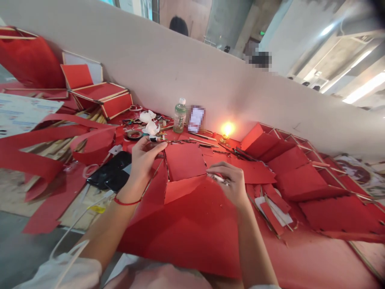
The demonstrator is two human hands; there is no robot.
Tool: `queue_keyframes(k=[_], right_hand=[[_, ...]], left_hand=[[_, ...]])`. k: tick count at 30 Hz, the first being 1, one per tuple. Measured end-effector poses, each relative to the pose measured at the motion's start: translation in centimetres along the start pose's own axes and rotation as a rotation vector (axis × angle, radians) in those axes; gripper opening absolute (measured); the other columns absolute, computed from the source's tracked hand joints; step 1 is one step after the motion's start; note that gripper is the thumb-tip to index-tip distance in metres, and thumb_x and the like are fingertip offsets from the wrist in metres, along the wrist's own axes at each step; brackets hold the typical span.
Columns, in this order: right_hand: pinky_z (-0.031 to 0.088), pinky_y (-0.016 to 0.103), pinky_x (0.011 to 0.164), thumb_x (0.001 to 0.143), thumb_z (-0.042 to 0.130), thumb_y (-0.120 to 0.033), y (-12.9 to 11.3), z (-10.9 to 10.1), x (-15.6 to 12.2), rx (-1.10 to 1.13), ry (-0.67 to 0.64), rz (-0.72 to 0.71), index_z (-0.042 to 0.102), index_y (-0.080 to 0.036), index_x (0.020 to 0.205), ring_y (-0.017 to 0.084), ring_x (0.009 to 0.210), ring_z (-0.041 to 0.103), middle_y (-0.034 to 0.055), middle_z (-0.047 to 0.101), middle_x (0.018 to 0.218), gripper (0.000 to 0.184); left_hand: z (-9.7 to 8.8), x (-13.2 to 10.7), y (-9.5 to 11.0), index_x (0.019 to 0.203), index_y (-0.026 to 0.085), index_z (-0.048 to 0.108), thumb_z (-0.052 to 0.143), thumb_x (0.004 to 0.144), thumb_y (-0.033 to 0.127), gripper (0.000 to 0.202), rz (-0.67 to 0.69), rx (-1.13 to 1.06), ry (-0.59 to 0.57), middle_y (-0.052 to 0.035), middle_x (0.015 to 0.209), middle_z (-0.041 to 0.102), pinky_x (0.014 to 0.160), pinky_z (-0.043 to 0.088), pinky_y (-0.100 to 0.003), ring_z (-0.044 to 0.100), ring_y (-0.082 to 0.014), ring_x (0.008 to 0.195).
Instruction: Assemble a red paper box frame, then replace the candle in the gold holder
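My left hand point(143, 160) is closed in a pinch on the top left corner of a red paper panel point(183, 162) framed with thin wooden sticks. A red string circles that wrist. My right hand point(229, 182) is curled shut at the panel's lower right corner, gripping a small shiny metal thing I cannot make out. The panel rests on a large red paper sheet point(186, 228) spread in front of me.
A lit candle point(226, 132), a plastic bottle point(179, 116) and a tape roll point(134, 135) stand by the beige wall. Black phone point(112, 174) lies left of my hand. Red framed boxes point(104, 98) sit far left, red stick-framed panels point(303, 176) right, red strips point(39, 156) left.
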State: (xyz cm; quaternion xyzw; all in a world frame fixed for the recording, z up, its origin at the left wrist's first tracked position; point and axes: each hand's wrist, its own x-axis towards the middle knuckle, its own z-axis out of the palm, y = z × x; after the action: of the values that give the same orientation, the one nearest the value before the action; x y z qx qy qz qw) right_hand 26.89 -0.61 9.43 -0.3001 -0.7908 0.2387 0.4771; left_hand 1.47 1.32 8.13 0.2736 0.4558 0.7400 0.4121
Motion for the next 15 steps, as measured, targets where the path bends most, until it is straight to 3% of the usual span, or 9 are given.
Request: queue_keyframes(k=[5,12,15], right_hand=[[0.052,0.026,0.064,0.084,0.077,-0.021,0.3,0.8,-0.4,0.116,0.107,0.146,0.080,-0.024,0.081,0.015,0.073,0.069,0.0021,0.074,0.080,0.005],[0.042,0.028,0.060,0.081,0.077,-0.027,-0.1,-0.8,1.2,0.101,-0.043,0.265,0.079,-0.023,0.079,0.014,0.065,0.058,0.0013,0.071,0.076,0.005],[0.038,0.027,0.058,0.080,0.073,-0.026,-0.7,-0.6,1.5,0.072,-0.037,0.295,0.074,-0.021,0.075,0.012,0.061,0.052,0.0003,0.068,0.073,0.008]], left_hand=[[-0.2,0.1,0.0,0.075,0.018,0.065,0.092,0.049,0.030,0.039,0.008,0.018,-0.034,0.0031,0.072,0.067,0.050,0.047,-0.018,0.059,-0.0095,0.060],[-0.2,0.4,-0.4,0.077,0.018,0.066,0.091,0.052,0.028,0.037,0.035,0.021,-0.063,0.0028,0.075,0.068,0.054,0.049,-0.019,0.060,-0.0096,0.062],[-0.1,0.4,-0.5,0.077,0.018,0.066,0.091,0.053,0.027,0.036,0.047,0.009,-0.057,0.0031,0.073,0.067,0.054,0.047,-0.019,0.058,-0.0094,0.061]])
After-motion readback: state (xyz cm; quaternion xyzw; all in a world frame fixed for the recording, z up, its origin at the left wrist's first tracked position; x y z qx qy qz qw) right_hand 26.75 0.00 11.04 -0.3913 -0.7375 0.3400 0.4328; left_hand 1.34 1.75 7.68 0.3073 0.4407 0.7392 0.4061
